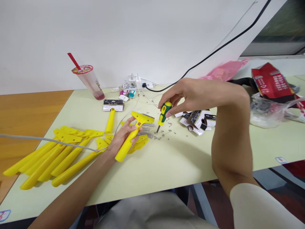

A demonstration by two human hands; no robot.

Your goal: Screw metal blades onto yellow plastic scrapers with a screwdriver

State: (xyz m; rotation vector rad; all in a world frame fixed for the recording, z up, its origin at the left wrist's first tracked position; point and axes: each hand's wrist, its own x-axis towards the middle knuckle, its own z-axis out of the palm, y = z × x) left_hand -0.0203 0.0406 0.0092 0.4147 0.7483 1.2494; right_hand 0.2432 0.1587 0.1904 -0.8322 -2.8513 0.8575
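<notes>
My left hand (125,132) is closed around a yellow scraper (129,143), its wide head tilted up and to the right with a metal blade strip along the edge. In my right hand (179,95) is a green and yellow screwdriver (164,113), gripped from above with its tip pointing down. The tip is at a scatter of small screws (157,137) on the table. Yellow plastic scraper heads (139,144) and grey blade strips (149,128) lie behind and beside my left hand.
Several yellow scraper handles (64,156) are piled at the left. A carded scraper (110,121) lies behind them, near a cup with a red straw (89,81). Card packaging (196,121) lies right of the screws. A power strip (138,83) stands by the wall; a grey cable (59,140) crosses the left.
</notes>
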